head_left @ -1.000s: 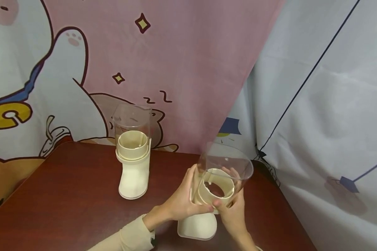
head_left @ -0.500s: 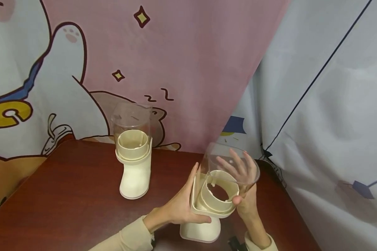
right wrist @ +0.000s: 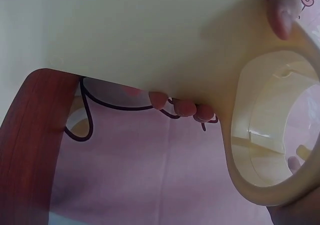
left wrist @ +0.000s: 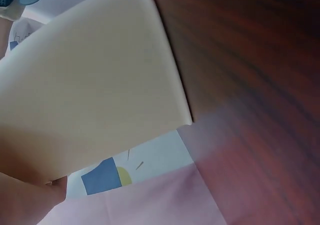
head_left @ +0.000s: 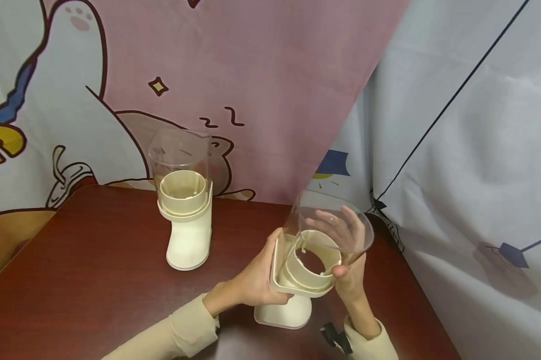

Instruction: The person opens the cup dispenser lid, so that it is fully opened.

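My left hand (head_left: 259,280) grips the neck of a cream plastic stand (head_left: 283,311) from the left, its thumb across the front. The stand is tilted to the right; a clear open-topped container (head_left: 333,215) rises from it around a cream ring (head_left: 313,260). My right hand (head_left: 349,275) holds the container's right side, thumb by the ring and fingers behind, seen through the clear wall. From below, the right wrist view shows the stand's hollow collar (right wrist: 255,155), with left-hand fingertips (right wrist: 185,107) wrapped round the neck. The cream body (left wrist: 95,80) fills much of the left wrist view.
A second cream stand (head_left: 189,245) with a clear container (head_left: 180,150) stands upright at the back left of the dark red-brown table (head_left: 95,280). A printed pink curtain (head_left: 270,75) hangs behind the table, and a white one (head_left: 468,150) along its right side.
My right hand has shifted from the front of the ring to the container's right side, its fingers now spread more. The left hand keeps its grip. The head view has tipped slightly down.
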A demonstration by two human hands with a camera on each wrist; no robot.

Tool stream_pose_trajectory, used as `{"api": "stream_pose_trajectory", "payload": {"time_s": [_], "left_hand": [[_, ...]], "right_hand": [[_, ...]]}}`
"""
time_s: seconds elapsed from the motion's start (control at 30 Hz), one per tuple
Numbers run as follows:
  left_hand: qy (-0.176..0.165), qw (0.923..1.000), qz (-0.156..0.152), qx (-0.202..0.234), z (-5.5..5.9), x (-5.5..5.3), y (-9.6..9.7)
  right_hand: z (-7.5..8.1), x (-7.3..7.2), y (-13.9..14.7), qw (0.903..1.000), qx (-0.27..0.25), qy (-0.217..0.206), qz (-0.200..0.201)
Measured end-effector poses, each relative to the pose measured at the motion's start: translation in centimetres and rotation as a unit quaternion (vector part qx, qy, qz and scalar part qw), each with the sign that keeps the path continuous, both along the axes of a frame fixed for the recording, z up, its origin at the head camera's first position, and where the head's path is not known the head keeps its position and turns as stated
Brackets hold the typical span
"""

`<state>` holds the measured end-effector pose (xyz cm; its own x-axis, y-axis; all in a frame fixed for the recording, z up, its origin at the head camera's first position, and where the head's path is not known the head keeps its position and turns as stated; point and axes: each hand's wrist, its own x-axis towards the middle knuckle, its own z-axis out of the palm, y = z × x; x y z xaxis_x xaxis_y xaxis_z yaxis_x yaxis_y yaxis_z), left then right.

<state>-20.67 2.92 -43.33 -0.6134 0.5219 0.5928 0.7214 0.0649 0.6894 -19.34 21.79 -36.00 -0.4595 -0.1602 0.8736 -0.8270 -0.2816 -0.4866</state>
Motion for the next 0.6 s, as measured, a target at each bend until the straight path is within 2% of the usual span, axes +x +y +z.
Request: {"api": "stream_pose_trajectory", "payload": {"time_s": [0.13,0.37,0.6], "left_hand": [[0.031,0.9993,0.016,-0.010,0.01,-0.17,-0.01],[0.011,0.9994,0.025,-0.020,0.25,-0.31,-0.11],[0.017,0.9993,0.032,-0.012,0.00,-0.20,0.02]], "right_hand": [[0.04,-0.12,-0.16,0.9999,-0.011,0.000,0.008],[0.07,-0.20,-0.51,0.9984,-0.044,-0.009,0.034],[-0.13,-0.13,-0.72,0.9979,-0.052,-0.005,0.039]]}}
